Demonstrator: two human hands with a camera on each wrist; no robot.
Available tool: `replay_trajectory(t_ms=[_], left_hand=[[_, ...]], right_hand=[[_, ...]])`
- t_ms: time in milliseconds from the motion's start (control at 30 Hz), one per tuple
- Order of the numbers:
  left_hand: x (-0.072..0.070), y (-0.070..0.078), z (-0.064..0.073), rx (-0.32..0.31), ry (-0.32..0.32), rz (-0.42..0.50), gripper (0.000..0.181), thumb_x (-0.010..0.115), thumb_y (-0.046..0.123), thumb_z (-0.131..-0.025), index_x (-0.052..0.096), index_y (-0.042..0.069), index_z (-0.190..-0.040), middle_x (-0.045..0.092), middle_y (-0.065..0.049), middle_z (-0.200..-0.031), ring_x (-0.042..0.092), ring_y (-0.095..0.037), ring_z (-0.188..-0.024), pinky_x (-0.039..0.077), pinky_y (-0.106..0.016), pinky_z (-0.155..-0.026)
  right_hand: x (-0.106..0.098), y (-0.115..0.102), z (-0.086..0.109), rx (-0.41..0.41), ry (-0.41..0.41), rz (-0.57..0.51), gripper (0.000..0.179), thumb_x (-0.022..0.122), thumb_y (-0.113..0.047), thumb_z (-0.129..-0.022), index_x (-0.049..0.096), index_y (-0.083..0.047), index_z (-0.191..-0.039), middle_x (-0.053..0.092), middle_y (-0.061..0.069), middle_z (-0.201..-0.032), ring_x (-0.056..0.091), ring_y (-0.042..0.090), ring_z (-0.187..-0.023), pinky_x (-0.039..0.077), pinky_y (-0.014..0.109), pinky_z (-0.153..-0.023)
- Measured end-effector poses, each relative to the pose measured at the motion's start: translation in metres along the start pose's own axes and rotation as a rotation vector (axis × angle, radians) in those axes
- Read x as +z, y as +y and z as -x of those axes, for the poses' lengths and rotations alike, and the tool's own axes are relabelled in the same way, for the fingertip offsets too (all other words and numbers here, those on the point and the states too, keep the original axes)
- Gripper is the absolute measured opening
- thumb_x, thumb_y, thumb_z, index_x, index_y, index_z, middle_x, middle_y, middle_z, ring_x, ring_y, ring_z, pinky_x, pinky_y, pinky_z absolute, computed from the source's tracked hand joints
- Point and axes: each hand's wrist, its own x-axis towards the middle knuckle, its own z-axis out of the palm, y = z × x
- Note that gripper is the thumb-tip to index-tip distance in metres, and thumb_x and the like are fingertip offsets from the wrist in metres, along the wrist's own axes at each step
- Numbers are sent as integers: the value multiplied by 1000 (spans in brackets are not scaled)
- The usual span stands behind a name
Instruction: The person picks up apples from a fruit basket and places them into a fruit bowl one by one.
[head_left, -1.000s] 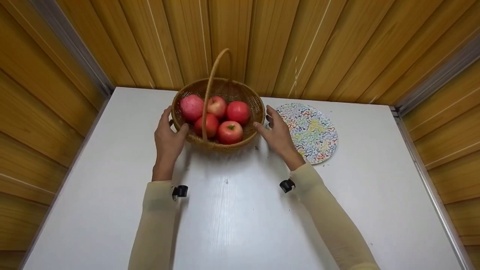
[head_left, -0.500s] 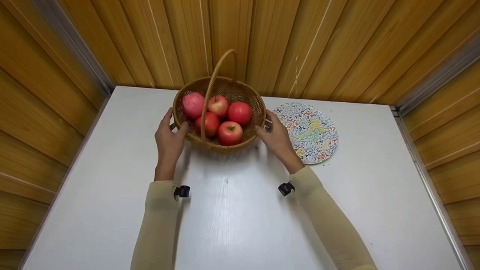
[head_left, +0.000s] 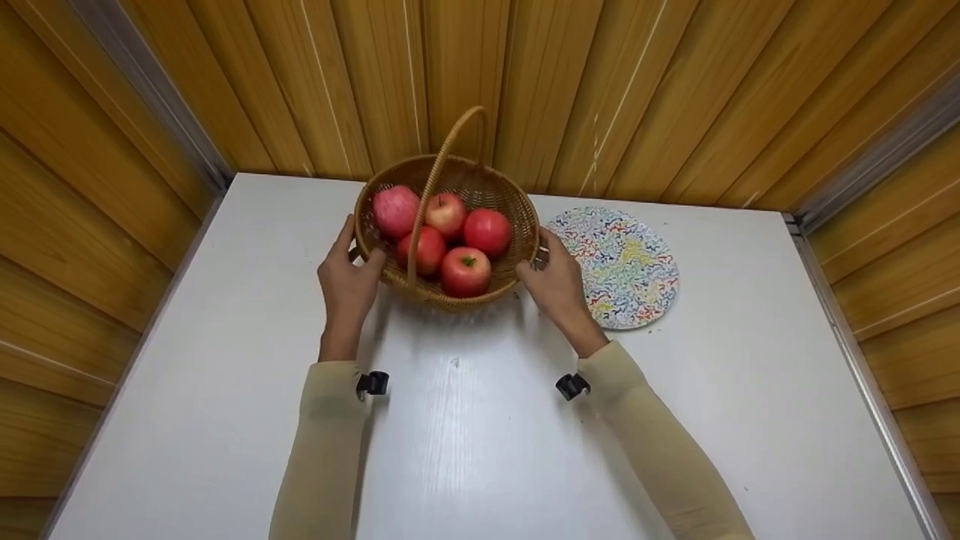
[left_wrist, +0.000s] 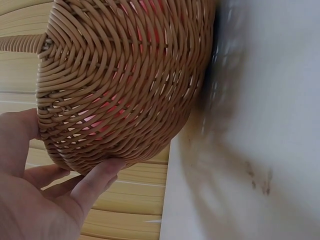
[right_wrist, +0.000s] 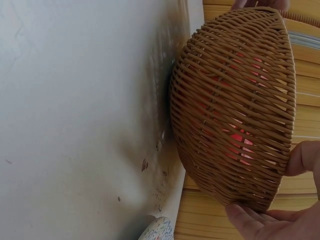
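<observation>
A round wicker basket (head_left: 450, 301) with a tall arched handle (head_left: 436, 176) stands at the back of the table. Several red apples (head_left: 487, 232) lie inside, along with a duller pink round fruit (head_left: 395, 212). My left hand (head_left: 349, 285) grips the basket's left side; in the left wrist view its thumb is at the rim and its fingers lie against the woven wall (left_wrist: 115, 90). On the opposite side my right hand (head_left: 556, 285) holds the basket likewise, thumb at the rim and fingers on the outer weave (right_wrist: 235, 110) in the right wrist view.
A round board with a multicoloured speckled pattern (head_left: 626, 262) lies on the white table (head_left: 465, 435), just right of my right hand. Yellow wood-look panels (head_left: 540, 90) rise close behind the basket and along both sides.
The basket has shifted slightly right and towards me, its handle leaning further right. Both hands have moved with it, and the right hand has closed in on the rim.
</observation>
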Motion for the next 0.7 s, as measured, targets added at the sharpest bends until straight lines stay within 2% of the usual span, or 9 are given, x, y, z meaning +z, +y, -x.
replay_trajectory(t_ms=[233, 400, 700], left_hand=[[-7, 8, -1, -13, -22, 10, 66, 66, 10, -95, 50, 6, -159, 57, -12, -154, 68, -31, -124, 62, -42, -93], [-7, 8, 0, -26, -31, 36, 66, 66, 12, -95, 50, 7, -159, 56, -12, -154, 67, -30, -125, 62, -40, -92], [-9, 4, 5, -86, -37, 71, 66, 71, 27, -99, 50, 11, -159, 54, -7, -157, 61, -25, -134, 61, -40, -96]], right_hand=[[-4, -10, 5, 20, 11, 22, 68, 68, -8, -93, 46, 1, -157, 57, 19, -150, 62, 31, -132, 55, 37, -105], [-6, -12, 6, -12, 14, 66, 67, 69, -11, -94, 47, 2, -156, 58, 20, -149, 62, 32, -131, 53, 38, -107], [-14, -16, 4, -102, -53, 177, 66, 67, -13, -97, 45, 7, -155, 54, 25, -149, 55, 37, -137, 47, 47, -114]])
